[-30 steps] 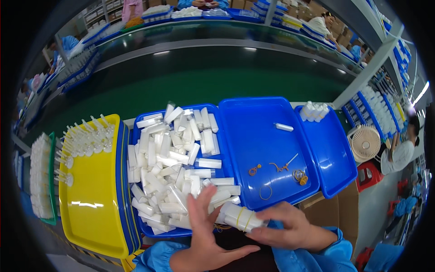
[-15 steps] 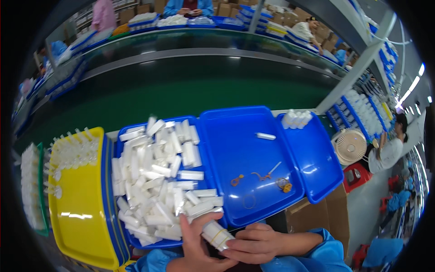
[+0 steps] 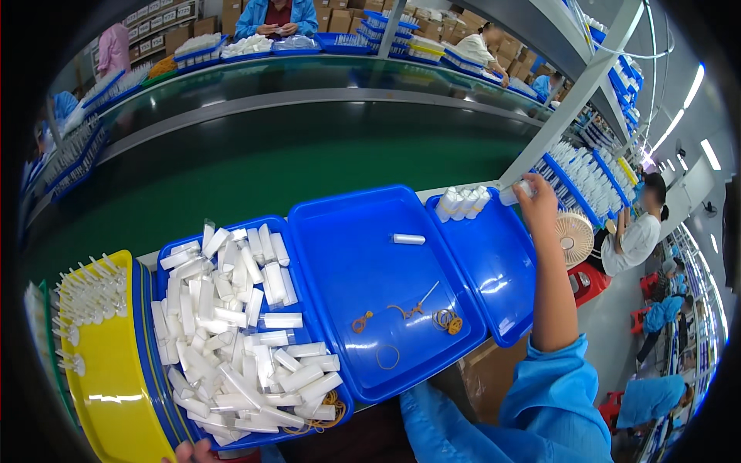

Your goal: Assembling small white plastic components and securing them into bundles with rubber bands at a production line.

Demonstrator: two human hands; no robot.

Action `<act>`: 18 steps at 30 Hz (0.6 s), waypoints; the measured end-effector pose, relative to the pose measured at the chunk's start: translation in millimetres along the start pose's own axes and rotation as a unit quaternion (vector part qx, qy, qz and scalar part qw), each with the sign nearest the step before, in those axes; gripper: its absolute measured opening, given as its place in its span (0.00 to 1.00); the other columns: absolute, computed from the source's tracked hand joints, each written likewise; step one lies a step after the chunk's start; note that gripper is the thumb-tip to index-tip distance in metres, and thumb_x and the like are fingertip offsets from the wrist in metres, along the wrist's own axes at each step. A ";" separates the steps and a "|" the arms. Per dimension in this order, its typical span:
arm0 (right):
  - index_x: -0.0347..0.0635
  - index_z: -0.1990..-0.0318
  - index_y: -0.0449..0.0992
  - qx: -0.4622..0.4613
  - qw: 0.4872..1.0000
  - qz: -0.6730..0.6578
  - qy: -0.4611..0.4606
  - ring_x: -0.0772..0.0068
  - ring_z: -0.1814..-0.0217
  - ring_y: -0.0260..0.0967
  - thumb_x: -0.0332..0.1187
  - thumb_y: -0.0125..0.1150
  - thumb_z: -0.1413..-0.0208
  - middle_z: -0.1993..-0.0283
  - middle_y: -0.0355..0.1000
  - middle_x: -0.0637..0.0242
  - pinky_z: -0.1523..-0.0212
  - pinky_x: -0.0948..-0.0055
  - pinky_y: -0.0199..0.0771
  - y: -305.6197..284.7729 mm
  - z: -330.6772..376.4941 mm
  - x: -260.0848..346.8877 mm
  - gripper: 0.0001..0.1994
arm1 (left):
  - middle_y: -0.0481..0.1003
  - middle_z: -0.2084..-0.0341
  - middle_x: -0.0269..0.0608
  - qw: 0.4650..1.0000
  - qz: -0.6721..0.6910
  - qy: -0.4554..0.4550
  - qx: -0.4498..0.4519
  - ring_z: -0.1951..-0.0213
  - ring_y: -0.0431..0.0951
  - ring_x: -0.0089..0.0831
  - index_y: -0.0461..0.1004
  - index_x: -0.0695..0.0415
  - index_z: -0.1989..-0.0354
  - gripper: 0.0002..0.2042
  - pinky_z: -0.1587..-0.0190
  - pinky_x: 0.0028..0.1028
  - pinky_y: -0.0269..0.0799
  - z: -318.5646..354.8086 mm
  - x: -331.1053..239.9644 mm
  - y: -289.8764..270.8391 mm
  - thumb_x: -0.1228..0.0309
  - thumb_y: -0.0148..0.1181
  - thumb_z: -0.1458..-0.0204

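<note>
My right hand [image 3: 534,202] is stretched out over the far right corner of the right blue tray [image 3: 494,289]. Its fingers are closed on a bundle of white pieces [image 3: 511,193], partly covered by the fingers. Beside it in that tray stand several similar banded bundles [image 3: 463,204]. Only some fingers of my left hand [image 3: 194,452] show at the lower edge, near the yellow tray's front; they are slightly apart and nothing shows in them. A heap of white pieces in clear wrapping [image 3: 231,324] fills the left blue tray [image 3: 287,225].
The middle blue tray [image 3: 347,270] holds one white piece [image 3: 407,239] and rubber bands [image 3: 448,321]. More bands [image 3: 328,409] lie by the heap. A yellow tray [image 3: 116,370] with clear stemmed parts stands left. Beyond runs a green conveyor belt [image 3: 309,150]; a fan [image 3: 575,239] and metal post [image 3: 575,100] are right.
My right hand has carried the bundle from in front of me to the far right tray. My left hand has let go of it and moved to the lower left. The view has shifted.
</note>
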State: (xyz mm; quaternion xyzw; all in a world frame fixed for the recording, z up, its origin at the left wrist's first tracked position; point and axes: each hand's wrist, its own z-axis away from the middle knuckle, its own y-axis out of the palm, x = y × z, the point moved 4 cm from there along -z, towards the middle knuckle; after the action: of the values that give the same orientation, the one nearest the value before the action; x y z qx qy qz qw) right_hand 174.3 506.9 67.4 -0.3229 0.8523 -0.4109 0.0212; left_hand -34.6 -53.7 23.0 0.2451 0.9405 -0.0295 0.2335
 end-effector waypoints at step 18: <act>0.47 0.73 0.73 0.317 0.751 -0.296 -0.498 0.68 0.71 0.68 0.30 0.59 0.61 0.75 0.68 0.70 0.73 0.67 0.67 -52.6 182.3 261.8 0.05 | 0.67 0.60 0.50 0.712 -0.523 -0.160 0.440 0.56 0.68 0.49 0.67 0.60 0.64 0.15 0.55 0.37 0.64 -96.1 36.0 -110.3 0.84 0.55 0.64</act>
State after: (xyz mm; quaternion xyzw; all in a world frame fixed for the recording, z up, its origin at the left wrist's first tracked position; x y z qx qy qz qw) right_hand 50.4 209.2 44.4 -0.6929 0.4039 -0.4241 0.4206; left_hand -155.5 -118.1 85.6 -0.2196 0.7471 -0.5967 0.1937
